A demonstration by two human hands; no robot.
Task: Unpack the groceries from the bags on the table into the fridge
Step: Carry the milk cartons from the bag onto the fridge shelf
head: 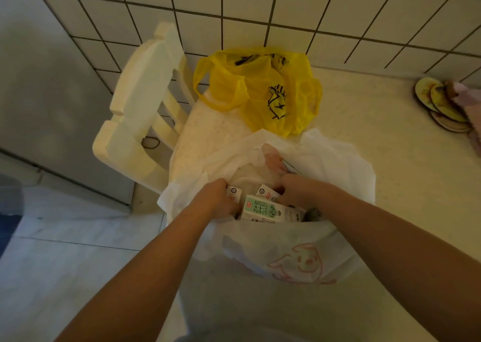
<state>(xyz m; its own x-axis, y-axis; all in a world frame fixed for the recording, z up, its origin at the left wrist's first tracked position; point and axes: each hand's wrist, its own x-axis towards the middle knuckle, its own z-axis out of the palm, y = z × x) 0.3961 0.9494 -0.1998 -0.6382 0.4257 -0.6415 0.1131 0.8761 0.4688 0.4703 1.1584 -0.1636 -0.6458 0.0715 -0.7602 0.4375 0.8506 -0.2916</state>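
While my left hand (221, 198) and right hand (299, 190) curl, holds unclear, among white paper cartons (268, 211) in the six-o'clock white plastic bag (260, 240), unpacking seems barely begun.

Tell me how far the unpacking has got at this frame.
Done: nothing shows as put away. In hand: left hand and right hand reach into the white bag among cartons; their grip is hidden. Still to do: those cartons, plus the yellow bag, whose contents cannot be told.
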